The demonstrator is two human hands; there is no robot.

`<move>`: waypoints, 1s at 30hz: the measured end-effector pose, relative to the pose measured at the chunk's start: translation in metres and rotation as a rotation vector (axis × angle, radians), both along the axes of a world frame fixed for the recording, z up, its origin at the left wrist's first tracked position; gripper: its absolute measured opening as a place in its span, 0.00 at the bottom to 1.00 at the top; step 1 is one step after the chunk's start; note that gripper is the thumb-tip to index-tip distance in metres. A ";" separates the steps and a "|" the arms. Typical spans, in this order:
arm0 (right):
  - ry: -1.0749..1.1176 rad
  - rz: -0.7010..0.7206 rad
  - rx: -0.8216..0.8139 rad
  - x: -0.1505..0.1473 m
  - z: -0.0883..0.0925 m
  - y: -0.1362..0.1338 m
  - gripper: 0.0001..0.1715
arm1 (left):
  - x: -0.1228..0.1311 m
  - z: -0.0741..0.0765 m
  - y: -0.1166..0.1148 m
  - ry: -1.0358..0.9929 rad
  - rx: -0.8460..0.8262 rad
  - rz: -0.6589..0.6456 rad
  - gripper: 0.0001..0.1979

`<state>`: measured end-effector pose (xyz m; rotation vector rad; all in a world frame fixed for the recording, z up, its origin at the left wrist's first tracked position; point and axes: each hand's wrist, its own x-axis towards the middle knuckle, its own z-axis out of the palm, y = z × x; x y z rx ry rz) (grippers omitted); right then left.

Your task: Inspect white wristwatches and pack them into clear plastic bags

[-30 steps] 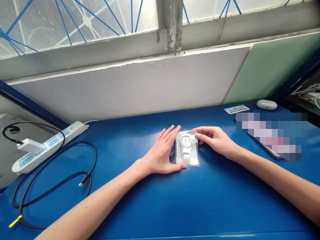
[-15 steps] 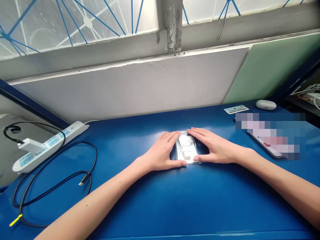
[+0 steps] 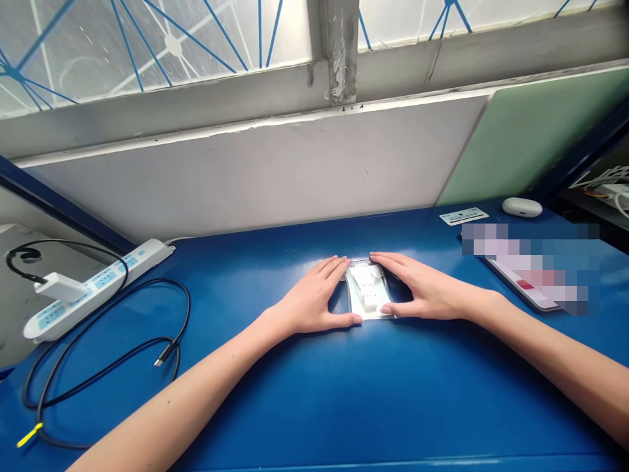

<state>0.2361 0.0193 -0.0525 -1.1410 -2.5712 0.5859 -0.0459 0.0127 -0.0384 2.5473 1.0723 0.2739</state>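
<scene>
A clear, flat plastic package [image 3: 367, 288] with a white item inside lies in the middle of the blue table [image 3: 314, 400]. What kind of item it is, I cannot make out. My left hand [image 3: 317, 298] rests along its left side, fingers stretched forward and thumb apart, with the fingertips by the far left corner. On the other side, my right hand [image 3: 422, 285] is spread too; its thumb touches the near right corner and its fingertips reach the far edge. Neither hand is closed around the package.
To the left stand a white power strip [image 3: 105, 282] with a plugged-in charger [image 3: 61, 287] and a looped black cable [image 3: 184, 305]. At the right lie a partly blurred phone-like device [image 3: 521, 282], a white card [image 3: 464, 216] and a white earbud case [image 3: 521, 207]. A wall panel [image 3: 255, 177] borders the back.
My left hand has drawn slightly to the left, its thumb moving off the package's near edge. The right hand stays nearly where it was.
</scene>
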 end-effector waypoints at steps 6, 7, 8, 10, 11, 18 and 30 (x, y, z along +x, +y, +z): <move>-0.028 0.017 -0.001 0.006 -0.002 0.003 0.63 | 0.000 -0.002 0.000 0.002 0.025 -0.002 0.52; -0.032 0.019 0.002 0.006 -0.003 0.004 0.64 | 0.000 -0.002 0.000 -0.006 0.027 -0.004 0.51; -0.032 0.018 0.005 0.007 -0.004 0.004 0.65 | 0.000 -0.002 0.000 -0.014 0.029 -0.006 0.51; -0.028 0.019 0.011 0.007 -0.005 0.005 0.64 | 0.000 -0.003 0.000 -0.023 0.032 -0.010 0.51; -0.030 0.021 0.016 0.007 -0.004 0.006 0.64 | 0.000 -0.003 0.000 -0.021 0.033 -0.011 0.52; -0.041 0.013 0.016 0.007 -0.002 0.005 0.63 | 0.000 -0.003 -0.001 0.007 0.043 -0.013 0.50; -0.023 0.019 0.028 0.011 -0.002 0.009 0.63 | -0.001 -0.003 -0.001 0.002 0.049 -0.013 0.48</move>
